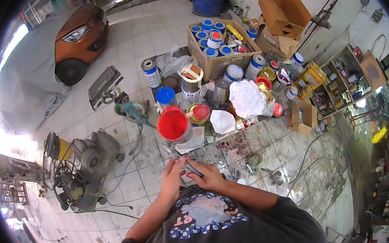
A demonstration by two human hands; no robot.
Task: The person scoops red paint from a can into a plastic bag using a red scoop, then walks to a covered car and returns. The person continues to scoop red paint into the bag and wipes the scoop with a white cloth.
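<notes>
Just in front of my body I hold a spray gun with an open round cup (174,123) on top, red inside. Its metal body (172,147) shows below the cup, and a dark grey handle (193,168) runs back toward me. My right hand (210,177) is closed around the handle. My left hand (172,177) is closed at the gun's near left side, its fingers meeting the right hand's; what exactly they grip is partly hidden. Beyond the cup stand a blue-lidded can (165,96) and a red-topped can (200,112). A white sheet of paper (222,121) lies to their right.
A low table holds several paint cans and crumpled white paper (248,98). Behind is a cardboard box (232,62) of blue-lidded cans. An air compressor (84,163) with hoses stands left, near a partly covered orange car (84,38). A cable (304,163) crosses the tiles at right.
</notes>
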